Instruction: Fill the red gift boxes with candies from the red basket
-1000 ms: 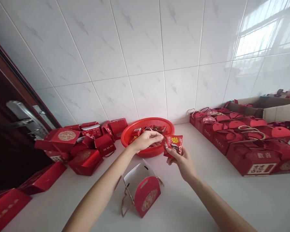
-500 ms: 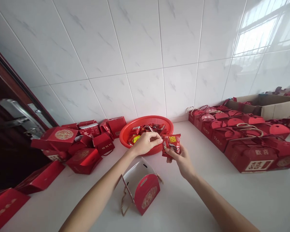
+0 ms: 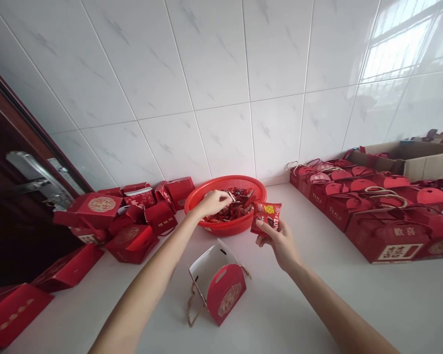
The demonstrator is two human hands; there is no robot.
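Note:
My left hand [image 3: 213,203] reaches over the red plastic basket [image 3: 227,229], fingers pinched on a small red-and-white wrapped candy [image 3: 232,197]. Several more red-wrapped candies [image 3: 239,209] lie in the basket. To the right of the basket, my right hand [image 3: 278,242] grips a red snack packet [image 3: 266,216] with yellow and white print, thumb across its front. Whether more than one packet is in that hand, I cannot tell. Between my forearms a red gift box [image 3: 227,295] stands with its top open, showing a white inside and twisted rope handles.
Several red boxes [image 3: 133,241] are heaped on the left, near a dark door with a metal handle [image 3: 33,169]. Rows of closed red boxes [image 3: 384,236] stand on the right, in front of a cardboard carton [image 3: 424,164]. A tiled wall [image 3: 221,137] runs behind.
My left hand has moved away from the packet, leftward and back over the basket. My right hand still holds its packet, shifted slightly right. The open box stands as before.

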